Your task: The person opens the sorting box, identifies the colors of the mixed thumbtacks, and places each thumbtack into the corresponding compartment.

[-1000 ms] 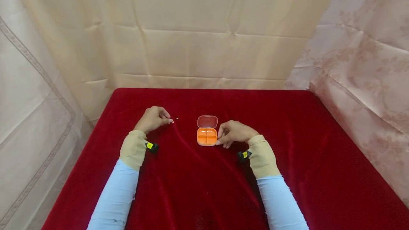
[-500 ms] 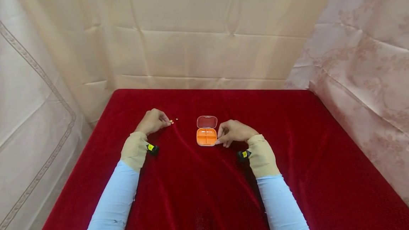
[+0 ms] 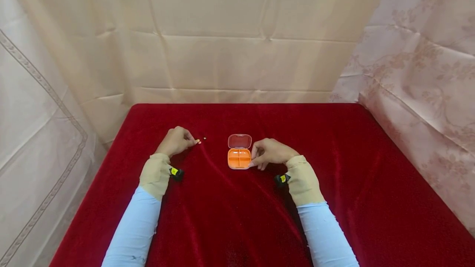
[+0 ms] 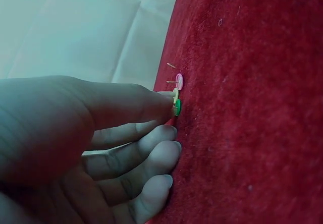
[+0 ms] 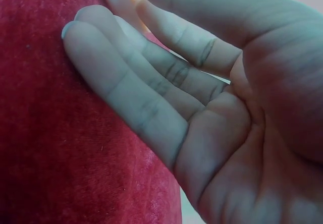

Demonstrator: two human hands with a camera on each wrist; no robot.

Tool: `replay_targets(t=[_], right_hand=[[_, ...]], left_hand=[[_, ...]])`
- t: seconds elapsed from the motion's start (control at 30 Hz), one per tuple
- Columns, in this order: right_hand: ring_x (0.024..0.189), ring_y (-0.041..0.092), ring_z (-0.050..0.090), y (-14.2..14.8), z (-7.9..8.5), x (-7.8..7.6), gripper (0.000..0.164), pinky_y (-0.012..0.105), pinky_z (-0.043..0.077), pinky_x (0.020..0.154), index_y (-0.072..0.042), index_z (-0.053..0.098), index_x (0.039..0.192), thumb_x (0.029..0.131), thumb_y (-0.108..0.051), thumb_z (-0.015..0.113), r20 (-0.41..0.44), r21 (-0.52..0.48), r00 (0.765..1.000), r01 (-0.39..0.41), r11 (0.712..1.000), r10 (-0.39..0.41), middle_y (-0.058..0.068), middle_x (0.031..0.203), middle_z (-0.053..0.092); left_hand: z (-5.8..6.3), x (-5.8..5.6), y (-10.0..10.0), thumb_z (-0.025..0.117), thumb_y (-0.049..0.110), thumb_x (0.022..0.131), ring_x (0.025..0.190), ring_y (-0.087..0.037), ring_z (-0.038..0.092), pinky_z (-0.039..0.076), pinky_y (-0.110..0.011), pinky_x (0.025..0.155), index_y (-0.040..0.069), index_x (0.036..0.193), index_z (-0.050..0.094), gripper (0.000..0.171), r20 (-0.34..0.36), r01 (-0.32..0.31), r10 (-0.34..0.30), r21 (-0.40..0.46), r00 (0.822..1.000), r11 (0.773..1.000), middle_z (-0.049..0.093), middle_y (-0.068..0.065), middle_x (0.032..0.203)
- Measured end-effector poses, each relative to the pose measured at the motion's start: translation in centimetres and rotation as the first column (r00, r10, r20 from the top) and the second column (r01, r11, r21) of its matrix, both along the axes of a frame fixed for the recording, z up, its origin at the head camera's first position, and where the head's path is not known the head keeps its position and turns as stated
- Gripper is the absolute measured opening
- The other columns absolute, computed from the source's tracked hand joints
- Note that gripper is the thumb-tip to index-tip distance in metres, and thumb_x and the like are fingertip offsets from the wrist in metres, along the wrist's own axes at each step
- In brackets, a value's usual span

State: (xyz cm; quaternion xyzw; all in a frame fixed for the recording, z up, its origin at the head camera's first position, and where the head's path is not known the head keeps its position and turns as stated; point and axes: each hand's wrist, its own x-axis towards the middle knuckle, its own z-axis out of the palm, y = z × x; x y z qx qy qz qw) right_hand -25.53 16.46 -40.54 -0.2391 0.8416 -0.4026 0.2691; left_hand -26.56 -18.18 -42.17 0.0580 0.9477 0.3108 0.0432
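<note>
My left hand (image 3: 175, 140) is at the left of the cloth, its thumb and index finger pinching at a yellow thumbtack (image 4: 175, 94). Right beside the fingertips are a green thumbtack (image 4: 177, 107) and a pink thumbtack (image 4: 180, 81), whose pin shows. A small dark-looking piece (image 3: 204, 138) lies just beyond them in the head view. My right hand (image 3: 273, 151) holds the right side of an orange pill box (image 3: 239, 158), thumb at its front corner. The box's clear lid (image 3: 239, 141) is raised and tipped back; four-way dividers show inside, and the compartments look bare.
A dark red velvet cloth (image 3: 230, 217) covers the table. Beige curtain (image 3: 230, 52) hangs behind its far edge, with pale drapes on both sides. A small black device with a yellow tag (image 3: 175, 172) sits on each wrist.
My left hand has drawn slightly back and left, and the yellow thumbtack has come into sight at its fingertips. My right hand stays at the box.
</note>
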Motion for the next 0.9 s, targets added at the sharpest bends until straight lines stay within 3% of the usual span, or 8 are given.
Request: replay_targets(t=[0.2, 0.5, 0.77, 0.9], right_hand=[[0.068, 0.026, 0.067, 0.0, -0.2, -0.1, 0.023, 0.036, 0.055, 0.064, 0.000, 0.062, 0.089, 0.080, -0.011, 0.079, 0.007, 0.013, 1.000, 0.006, 1.000, -0.006, 0.012, 0.082, 0.066], [0.069, 0.028, 0.068, 0.0, -0.4, -0.2, 0.024, 0.038, 0.055, 0.065, 0.002, 0.061, 0.090, 0.080, -0.010, 0.079, 0.008, 0.004, 1.000, 0.006, 1.000, -0.006, 0.015, 0.080, 0.067], [0.069, 0.029, 0.067, 0.1, -0.4, -0.2, 0.024, 0.039, 0.055, 0.065, 0.003, 0.061, 0.090, 0.080, -0.009, 0.079, 0.010, -0.002, 1.000, 0.002, 1.000, -0.002, 0.016, 0.080, 0.067], [0.069, 0.028, 0.067, 0.1, -0.3, -0.2, 0.023, 0.038, 0.055, 0.065, 0.002, 0.061, 0.089, 0.080, -0.009, 0.079, 0.009, 0.001, 1.000, -0.002, 1.000, 0.002, 0.015, 0.080, 0.067]], left_hand=[[0.2, 0.2, -0.1, 0.068, 0.020, 0.091, 0.077, -0.020, 0.056, 0.044, -0.030, 0.064, 0.007, 0.086, 0.072, 0.015, 0.048, -0.015, 0.015, 0.007, 0.999, 1.000, 0.065, -0.005, 0.082], [0.9, 0.2, 0.1, 0.060, 0.025, 0.098, 0.078, -0.021, 0.058, 0.046, -0.030, 0.066, 0.003, 0.103, 0.068, 0.024, 0.124, -0.029, 0.006, 0.184, 0.992, 0.983, 0.063, -0.011, 0.091], [1.3, 0.0, 0.5, 0.059, 0.025, 0.099, 0.078, -0.024, 0.059, 0.049, -0.031, 0.067, -0.006, 0.112, 0.064, 0.034, 0.092, 0.066, -0.106, 0.362, 0.990, 0.930, 0.062, -0.018, 0.093], [1.3, -0.1, 0.5, 0.056, 0.024, 0.101, 0.078, -0.024, 0.057, 0.049, -0.031, 0.067, -0.008, 0.113, 0.060, 0.035, 0.089, 0.081, -0.129, 0.417, 0.988, 0.905, 0.059, -0.018, 0.089]])
